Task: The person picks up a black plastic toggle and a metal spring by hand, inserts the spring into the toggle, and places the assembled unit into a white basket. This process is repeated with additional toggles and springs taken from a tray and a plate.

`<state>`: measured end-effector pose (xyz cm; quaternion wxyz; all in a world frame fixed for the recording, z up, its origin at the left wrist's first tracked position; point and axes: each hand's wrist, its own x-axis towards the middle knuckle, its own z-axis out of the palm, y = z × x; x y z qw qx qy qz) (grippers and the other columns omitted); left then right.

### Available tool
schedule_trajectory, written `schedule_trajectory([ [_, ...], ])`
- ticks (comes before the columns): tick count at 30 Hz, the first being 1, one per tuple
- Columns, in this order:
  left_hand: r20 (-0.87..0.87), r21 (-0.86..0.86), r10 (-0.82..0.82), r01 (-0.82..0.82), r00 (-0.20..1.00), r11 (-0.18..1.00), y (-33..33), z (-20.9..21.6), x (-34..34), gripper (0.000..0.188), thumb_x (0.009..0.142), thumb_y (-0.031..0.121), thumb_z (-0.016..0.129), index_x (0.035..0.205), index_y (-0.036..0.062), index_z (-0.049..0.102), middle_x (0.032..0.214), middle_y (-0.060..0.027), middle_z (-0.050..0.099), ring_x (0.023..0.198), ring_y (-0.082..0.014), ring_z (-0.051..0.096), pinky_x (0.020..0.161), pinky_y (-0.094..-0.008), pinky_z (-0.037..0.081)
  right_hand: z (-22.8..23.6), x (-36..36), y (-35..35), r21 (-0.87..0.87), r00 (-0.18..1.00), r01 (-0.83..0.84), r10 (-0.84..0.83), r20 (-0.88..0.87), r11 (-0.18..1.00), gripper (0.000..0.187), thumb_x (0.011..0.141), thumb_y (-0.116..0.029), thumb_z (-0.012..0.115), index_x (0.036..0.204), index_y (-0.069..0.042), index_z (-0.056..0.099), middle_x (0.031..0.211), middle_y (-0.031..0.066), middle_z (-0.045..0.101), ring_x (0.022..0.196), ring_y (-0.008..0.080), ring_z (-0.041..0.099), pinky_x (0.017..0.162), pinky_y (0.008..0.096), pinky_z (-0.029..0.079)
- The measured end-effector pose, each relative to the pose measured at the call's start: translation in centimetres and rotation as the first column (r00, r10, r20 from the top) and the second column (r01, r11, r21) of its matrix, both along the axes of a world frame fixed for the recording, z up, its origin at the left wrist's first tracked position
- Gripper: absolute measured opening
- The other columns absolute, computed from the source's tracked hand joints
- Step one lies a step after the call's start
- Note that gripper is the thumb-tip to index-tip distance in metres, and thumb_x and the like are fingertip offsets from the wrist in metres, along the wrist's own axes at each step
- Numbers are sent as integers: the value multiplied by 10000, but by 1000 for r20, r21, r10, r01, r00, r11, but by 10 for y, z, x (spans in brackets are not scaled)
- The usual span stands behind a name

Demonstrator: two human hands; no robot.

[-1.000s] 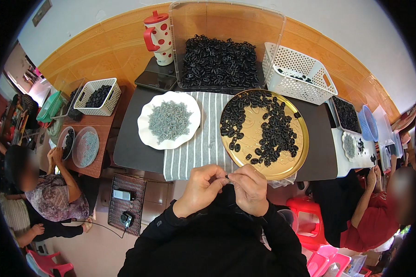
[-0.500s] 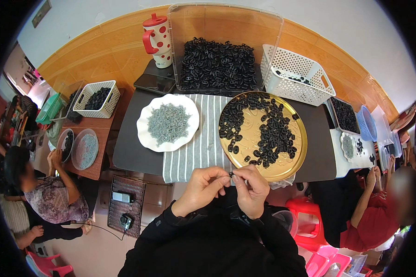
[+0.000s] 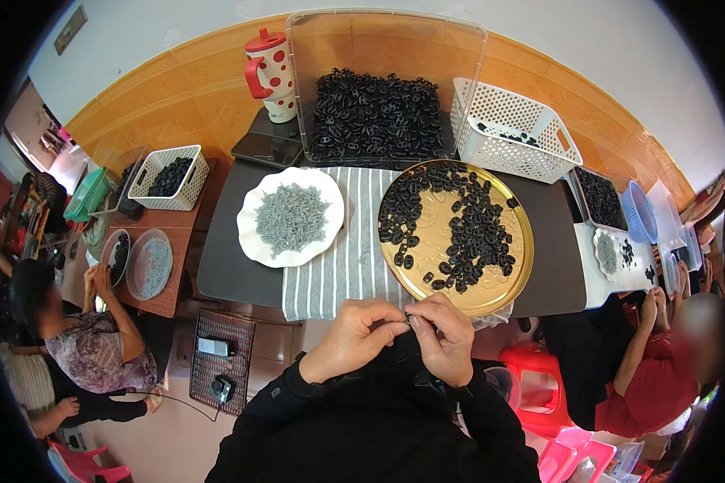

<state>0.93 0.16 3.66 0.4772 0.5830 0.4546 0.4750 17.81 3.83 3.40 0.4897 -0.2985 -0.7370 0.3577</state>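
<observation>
**A:** How do the hands stand, and what do they grip?

**B:** The left hand (image 3: 358,334) is pinched, thumb against forefinger, with almost no gap. The right hand (image 3: 443,338) is pinched too, its fingertips meeting the left's. Between them sits one tiny dark piece (image 3: 408,317), mostly hidden by the fingers, so its exact shape cannot be told. Both hands are just off the near edge of the dark table (image 3: 556,249), in front of the person's body.

**A:** Which containers are on that table?

**B:** Four. A white wavy-edged plate (image 3: 248,241) at left holds a heap of thin grey pieces (image 3: 292,219). A round gold tray (image 3: 437,225) at right carries black ovals (image 3: 477,241), with bare gold showing between them. Behind, a clear bin (image 3: 387,12) holds a deep pile of the same kind of ovals. Beside it, a white basket (image 3: 503,159) with holes in its sides has some black pieces inside.

**A:** Can things be counted?

**B:** One striped cloth (image 3: 330,282) lies partly under the plate and tray; one red-spotted cup (image 3: 275,80) stands by the bin. The ovals and grey pieces are too many to count. Two round bowls, one (image 3: 165,286) with grey pieces, are on the neighbouring table at left.
</observation>
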Motion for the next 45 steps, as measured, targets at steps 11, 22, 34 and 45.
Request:
schedule_trajectory([
  [11, -731, 471, 443, -86, 519, 878, 61, 5, 22, 203, 723, 38, 689, 923, 2, 689, 880, -117, 542, 875, -290, 499, 759, -398, 389, -14, 28, 7, -304, 936, 54, -154, -317, 951, 138, 850, 93, 563, 963, 43, 624, 845, 36, 568, 710, 75, 497, 626, 196, 386],
  [22, -793, 362, 318, -18, 520, 932, 74, 9, 29, 208, 670, 39, 700, 877, 17, 702, 939, -109, 529, 948, -292, 456, 793, -382, 342, -17, 34, 6, -358, 928, 54, -179, -327, 932, 142, 848, 77, 580, 979, 53, 626, 854, 33, 567, 704, 65, 492, 628, 191, 382],
  [34, -520, 521, 397, -88, 756, 849, 73, -7, 26, 192, 712, -31, 698, 898, 2, 671, 896, -85, 598, 880, -246, 538, 740, -341, 435, -18, 30, -5, -462, 921, 28, -202, -332, 887, 108, 852, 67, 604, 957, 43, 605, 799, 38, 614, 689, 73, 560, 634, 196, 451],
  [45, 774, -331, 180, 144, 608, 933, 28, -24, 6, 221, 895, 22, 607, 1104, -40, 641, 926, -107, 683, 775, -164, 654, 741, -252, 526, -8, -9, -9, -92, 928, 257, -272, -253, 962, 123, 756, 124, 664, 822, 36, 608, 699, 62, 590, 602, 93, 535, 559, 209, 413],
])
